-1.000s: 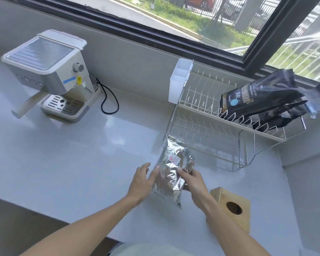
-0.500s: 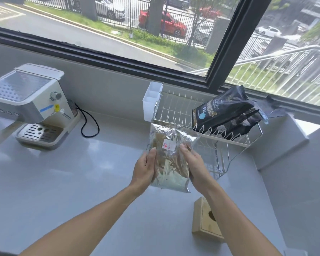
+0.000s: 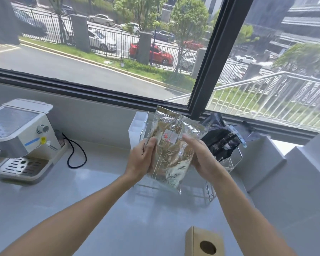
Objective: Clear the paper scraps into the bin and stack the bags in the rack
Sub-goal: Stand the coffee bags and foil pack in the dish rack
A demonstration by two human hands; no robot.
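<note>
A clear, shiny bag point(image 3: 172, 152) with brownish contents and a small white label with red writing is held upright in the air in front of the wire rack point(image 3: 229, 163). My left hand point(image 3: 140, 159) grips its left edge and my right hand point(image 3: 201, 157) grips its right edge. The bag hides most of the rack. Black bags point(image 3: 220, 137) lie in the rack's right part, behind my right hand.
A white coffee machine point(image 3: 20, 139) with a black cable point(image 3: 76, 154) stands at the left. A white plastic holder point(image 3: 138, 126) hangs on the rack's left end. A wooden box with a round hole point(image 3: 204, 242) sits near the counter's front edge. A raised white ledge point(image 3: 294, 182) is at the right.
Both hands have lifted the clear bag from the counter up in front of the rack, and it now stands more upright. The view has tilted up toward the window.
</note>
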